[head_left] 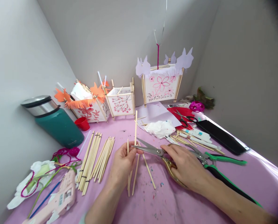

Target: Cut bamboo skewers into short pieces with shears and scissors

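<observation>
My left hand [127, 157] pinches thin wooden sticks [136, 127] that stand roughly upright above the cloth. In my right hand [182, 163] are scissors [158, 152] with gold handles; the blades are apart and their tips reach the sticks at my left fingertips. Whether the blades touch the wood I cannot tell. One loose stick [149, 171] lies between my hands. Left of my left hand are two groups of sticks, a longer one with dark bands [89, 161] and a shorter one [103, 158].
Paper lanterns [120, 105] stand at the back; another [162, 85] is below a wire. At left are a teal bottle [59, 126], red cup [82, 123] and pink glue gun [61, 197]. Green-handled pliers [225, 158], black scissors [184, 119] and a black case [220, 136] lie right.
</observation>
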Available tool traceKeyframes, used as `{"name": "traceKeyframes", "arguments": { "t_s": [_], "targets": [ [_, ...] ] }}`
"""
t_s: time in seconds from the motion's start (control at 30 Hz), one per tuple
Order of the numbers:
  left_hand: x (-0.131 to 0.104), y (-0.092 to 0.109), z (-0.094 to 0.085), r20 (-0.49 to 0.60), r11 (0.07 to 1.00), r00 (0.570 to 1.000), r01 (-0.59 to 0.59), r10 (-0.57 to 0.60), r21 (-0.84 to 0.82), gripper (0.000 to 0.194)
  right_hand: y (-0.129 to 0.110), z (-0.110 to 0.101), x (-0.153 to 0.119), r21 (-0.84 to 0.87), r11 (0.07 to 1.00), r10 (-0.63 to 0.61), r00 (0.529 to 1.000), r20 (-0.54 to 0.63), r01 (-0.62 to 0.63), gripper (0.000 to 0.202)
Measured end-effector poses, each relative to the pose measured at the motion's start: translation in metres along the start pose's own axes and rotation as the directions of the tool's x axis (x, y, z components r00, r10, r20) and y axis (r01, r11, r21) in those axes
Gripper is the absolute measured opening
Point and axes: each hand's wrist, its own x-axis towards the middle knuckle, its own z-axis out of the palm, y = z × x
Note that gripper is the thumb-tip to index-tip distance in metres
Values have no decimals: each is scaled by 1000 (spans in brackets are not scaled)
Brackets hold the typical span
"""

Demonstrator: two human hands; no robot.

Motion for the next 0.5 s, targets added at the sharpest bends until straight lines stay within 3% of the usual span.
{"name": "traceKeyframes", "arguments": {
  "t_s": [0.23,0.5],
  "targets": [
    [1,-2,0,-20,985,998,-58,62,160,21,0,-2,1,-3,1000,-11,999,35,11,48],
    [-1,-4,1,41,991,995,-96,92,98,20,0,3,-2,-68,998,-12,1000,-1,12,50]
  ]
}}
